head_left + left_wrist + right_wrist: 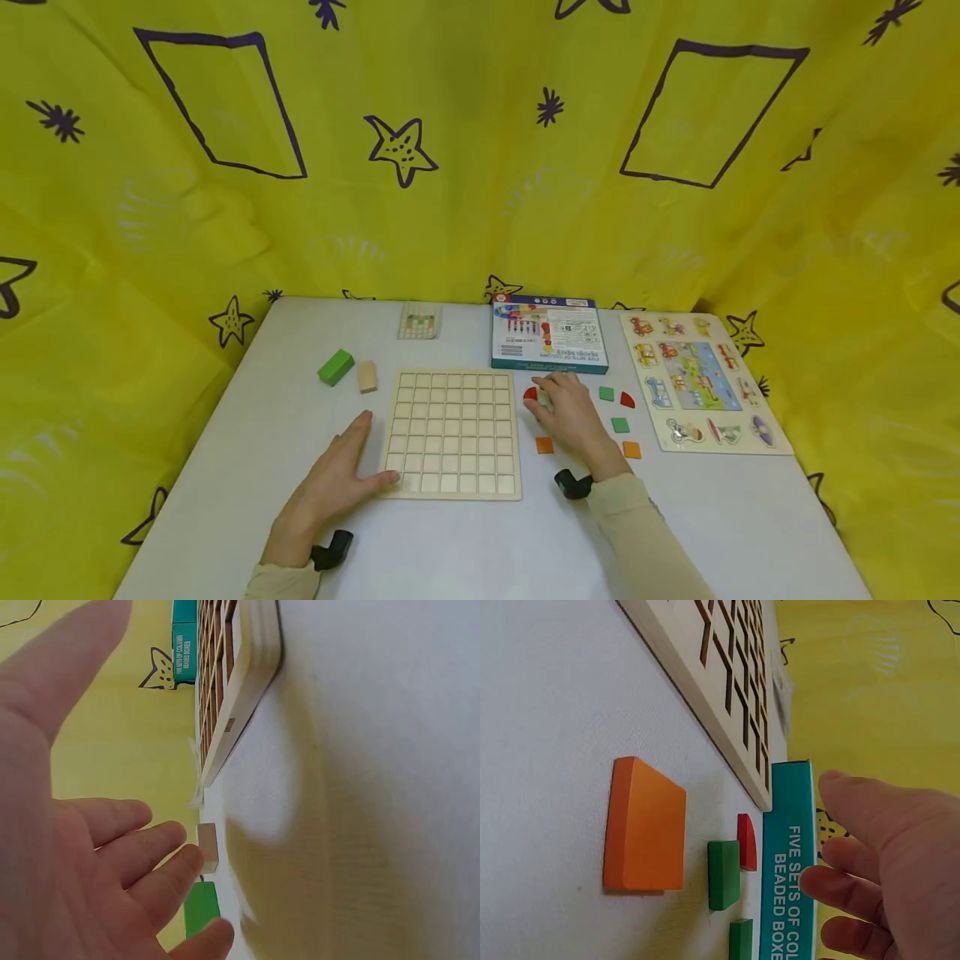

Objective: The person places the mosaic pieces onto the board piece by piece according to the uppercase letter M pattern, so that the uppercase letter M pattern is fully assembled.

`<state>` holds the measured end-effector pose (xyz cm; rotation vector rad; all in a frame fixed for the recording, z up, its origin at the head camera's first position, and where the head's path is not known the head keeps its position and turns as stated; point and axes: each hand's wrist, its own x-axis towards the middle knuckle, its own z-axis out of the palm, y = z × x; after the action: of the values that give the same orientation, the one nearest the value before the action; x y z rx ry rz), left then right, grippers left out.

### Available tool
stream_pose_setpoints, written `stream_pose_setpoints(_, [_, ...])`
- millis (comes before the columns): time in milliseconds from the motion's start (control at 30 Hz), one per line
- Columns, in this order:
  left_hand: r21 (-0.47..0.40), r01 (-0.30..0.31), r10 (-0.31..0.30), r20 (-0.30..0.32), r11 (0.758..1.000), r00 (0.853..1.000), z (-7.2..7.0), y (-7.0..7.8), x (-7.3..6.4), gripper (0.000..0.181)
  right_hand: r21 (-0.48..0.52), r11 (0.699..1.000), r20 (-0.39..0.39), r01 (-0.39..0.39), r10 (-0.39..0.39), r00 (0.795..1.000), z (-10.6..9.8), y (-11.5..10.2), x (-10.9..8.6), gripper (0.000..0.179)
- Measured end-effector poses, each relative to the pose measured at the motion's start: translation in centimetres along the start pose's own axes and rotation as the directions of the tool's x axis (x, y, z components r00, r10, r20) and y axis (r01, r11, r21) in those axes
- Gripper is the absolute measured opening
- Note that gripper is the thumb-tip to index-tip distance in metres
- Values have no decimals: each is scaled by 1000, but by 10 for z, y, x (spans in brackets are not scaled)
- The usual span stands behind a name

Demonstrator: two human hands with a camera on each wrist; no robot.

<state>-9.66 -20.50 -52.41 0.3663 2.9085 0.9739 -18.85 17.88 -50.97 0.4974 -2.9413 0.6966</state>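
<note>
A wooden board with a grid of square recesses [517, 442] lies in the middle of the table. My left hand [333, 475] is spread beside it, thumb tip overlapping its near left corner in the head view; the palm is bare in the left wrist view. To the board's right, my right hand [573, 417] hovers over small coloured pieces, fingers loosely bent with nothing between them. Around it are an orange square [649, 829], a green square [724, 874] and a red quarter-round piece [748, 844]. Part of these is hidden under the hand in the head view.
Further right lie green squares [620, 425], a red quarter-round and an orange square [632, 450]. A vehicle puzzle board [723, 446] is at far right. A box [551, 333] and pattern card [420, 321] lie behind. Green [336, 367] and wooden blocks [367, 377] stand left.
</note>
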Motion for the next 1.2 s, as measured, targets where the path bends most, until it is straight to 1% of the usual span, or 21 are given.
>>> stream_pose_setpoints(100, [33, -21, 21, 10, 999, 1000, 3, 0, 1, 112, -21, 1000, 18, -6, 6, 1000, 0, 1, 3, 48])
stream_pose_setpoints(267, [93, -36, 34, 24, 995, 999, 6, 1, 2, 114, -44, 999, 46, -8, 10, 999, 0, 4, 9, 45])
stream_pose_setpoints(533, [105, -19, 13, 56, 994, 998, 11, 1, 3, 120, -68, 998, 53, -4, 8, 999, 0, 5, 14, 39])
stream_pose_setpoints(700, [108, -12, 3, 82, 994, 997, 12, 0, 4, 124, -80, 997, 62, -12, 17, 998, 2, 6, 15, 37])
stream_pose_setpoints(1000, [130, -21, 6, 115, 991, 993, 12, 1, 3, 125, -107, 994, 78, -21, 30, 996, 8, 9, 17, 36])
stream_pose_setpoints(1200, [135, -11, -6, 125, 991, 992, 12, 0, 2, 125, -113, 993, 99, -34, 45, 994, 10, 8, 18, 36])
